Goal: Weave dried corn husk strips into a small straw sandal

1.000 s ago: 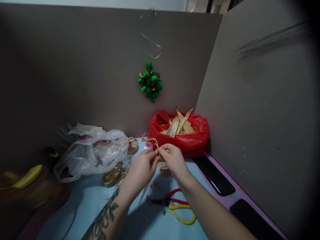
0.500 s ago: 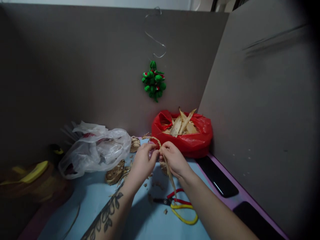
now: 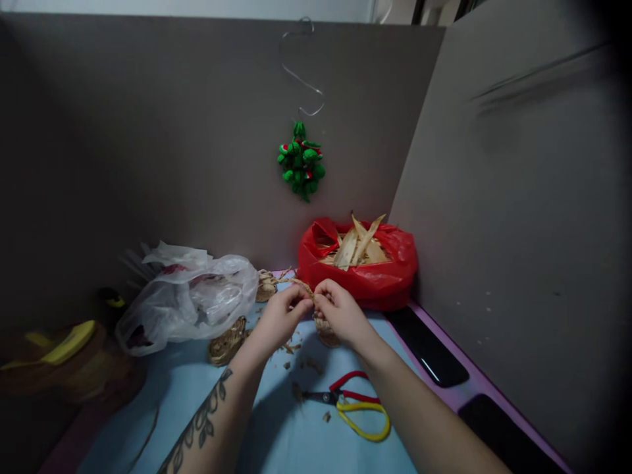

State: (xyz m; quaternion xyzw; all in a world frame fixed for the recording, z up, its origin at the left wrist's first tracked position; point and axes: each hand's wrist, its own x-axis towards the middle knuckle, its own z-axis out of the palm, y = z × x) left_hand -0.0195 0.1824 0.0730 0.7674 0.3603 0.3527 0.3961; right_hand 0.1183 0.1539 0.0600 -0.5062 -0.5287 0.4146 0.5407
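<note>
A thin braided straw cord (image 3: 302, 284) runs from the back of the blue surface to my fingertips. My left hand (image 3: 282, 315) pinches it between thumb and fingers. Close beside it, my right hand (image 3: 338, 309) is closed on the same cord, its fingertips almost touching the left ones. Below my right hand sits a coiled straw piece (image 3: 326, 331), partly covered. Scissors (image 3: 336, 397) with one red and one yellow handle lie nearer to me. A red bag (image 3: 395, 286) full of dry husk strips (image 3: 356, 247) stands behind my hands.
On the left are a clear plastic bag (image 3: 197, 309), another straw coil (image 3: 227, 342) and a blurred brown container (image 3: 99, 368) with yellow items. Two dark phones (image 3: 429, 349) (image 3: 503, 428) lie along the right edge. A green ornament (image 3: 301, 162) hangs on the grey partition (image 3: 197, 131).
The loose husk strip that hung below my right hand towards the scissors no longer shows. My hands have lowered the cord slightly, and the view has shifted a little.
</note>
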